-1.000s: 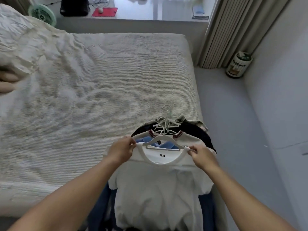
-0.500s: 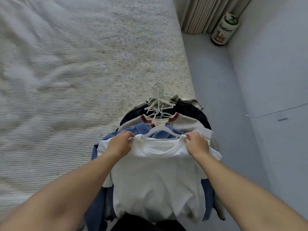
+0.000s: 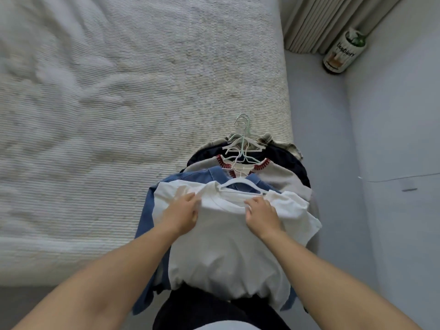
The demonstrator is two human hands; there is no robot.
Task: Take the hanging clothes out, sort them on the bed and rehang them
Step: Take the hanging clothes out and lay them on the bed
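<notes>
A stack of clothes on hangers lies at the near right corner of the bed (image 3: 119, 103). On top is a white T-shirt (image 3: 228, 246), its lower part hanging off the near edge. The left hand (image 3: 183, 214) grasps the shirt at its left shoulder, and the right hand (image 3: 262, 211) grips the fabric just below the collar on the right. A white hanger (image 3: 240, 183) pokes out of the neckline. Beneath lie a blue denim shirt (image 3: 202, 177), a cream sweater with red trim (image 3: 278, 175) and darker garments. The hanger hooks (image 3: 242, 127) bunch together at the far end.

A labelled jar (image 3: 343, 53) stands beside pleated curtains (image 3: 326, 22).
</notes>
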